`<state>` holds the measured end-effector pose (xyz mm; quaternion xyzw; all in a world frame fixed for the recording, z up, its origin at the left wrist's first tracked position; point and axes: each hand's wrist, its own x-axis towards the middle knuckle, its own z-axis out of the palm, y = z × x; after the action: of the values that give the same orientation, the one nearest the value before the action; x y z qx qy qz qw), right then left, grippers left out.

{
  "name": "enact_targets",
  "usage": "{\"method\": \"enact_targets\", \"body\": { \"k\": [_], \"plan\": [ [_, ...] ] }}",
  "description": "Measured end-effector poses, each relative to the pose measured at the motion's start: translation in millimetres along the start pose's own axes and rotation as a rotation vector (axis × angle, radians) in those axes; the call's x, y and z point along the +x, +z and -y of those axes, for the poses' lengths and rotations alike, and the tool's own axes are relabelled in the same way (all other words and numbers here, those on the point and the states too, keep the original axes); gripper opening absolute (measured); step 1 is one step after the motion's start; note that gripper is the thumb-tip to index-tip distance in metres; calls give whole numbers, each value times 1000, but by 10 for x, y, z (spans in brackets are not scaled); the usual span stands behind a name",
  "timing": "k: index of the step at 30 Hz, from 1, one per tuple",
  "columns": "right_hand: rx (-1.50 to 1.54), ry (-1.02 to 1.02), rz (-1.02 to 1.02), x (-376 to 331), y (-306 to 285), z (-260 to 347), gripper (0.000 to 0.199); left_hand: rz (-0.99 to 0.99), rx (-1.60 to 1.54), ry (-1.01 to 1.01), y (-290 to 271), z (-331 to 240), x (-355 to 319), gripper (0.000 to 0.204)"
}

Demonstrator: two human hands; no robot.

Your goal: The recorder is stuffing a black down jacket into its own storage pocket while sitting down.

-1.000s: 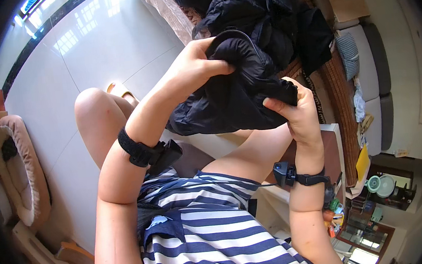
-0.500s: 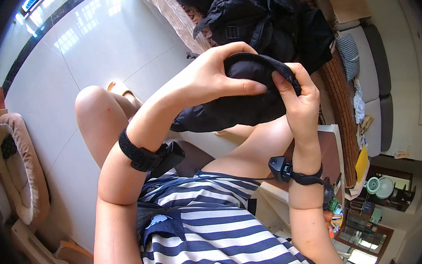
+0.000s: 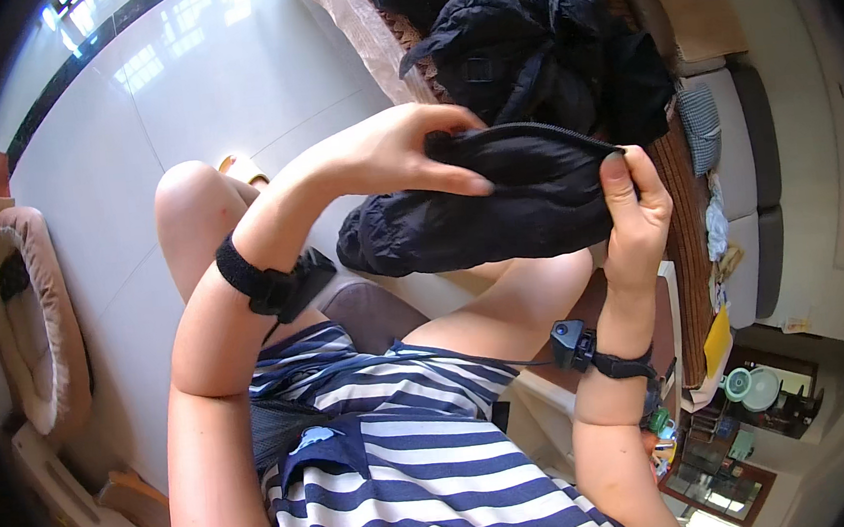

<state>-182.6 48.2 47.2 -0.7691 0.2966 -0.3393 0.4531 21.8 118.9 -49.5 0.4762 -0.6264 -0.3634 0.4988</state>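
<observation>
A black zippered piece of cloth, soft and hood-like or pouch-like, is stretched out above my lap. A zip runs along its top edge. My right hand pinches the right end of that edge between thumb and fingers. At the left end, my left hand holds the cloth, thumb lying on the front and a finger bent over the top. The other left fingers are partly hidden by the cloth. Its crumpled lower left part hangs below my left wrist.
Beyond my hands, a heap of black clothing lies on a brown woven seat cover. A beige pet bed is on the left by the tiled floor. A grey sofa stands at right; a cluttered shelf is at lower right.
My hands have moved apart, the right one going right and slightly down, the left one going left. The cloth's zip edge is now drawn out straighter.
</observation>
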Motion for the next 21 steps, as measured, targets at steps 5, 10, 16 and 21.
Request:
{"method": "enact_targets", "body": {
  "k": [5, 10, 16, 21],
  "plan": [
    [-167, -96, -5, -2, 67, 89, 15, 16, -38, -70, 215, -271, 155, 30],
    [-127, -48, -78, -42, -136, 15, 14, 47, 435, -67, 30, 259, -29, 33],
    [-217, -160, 74, 19, 142, 16, 9, 35, -32, 41, 256, -489, 290, 41],
    [-56, -27, 58, -52, 104, -81, 10, 1, -23, 54, 339, -327, 212, 32]
  ]
}}
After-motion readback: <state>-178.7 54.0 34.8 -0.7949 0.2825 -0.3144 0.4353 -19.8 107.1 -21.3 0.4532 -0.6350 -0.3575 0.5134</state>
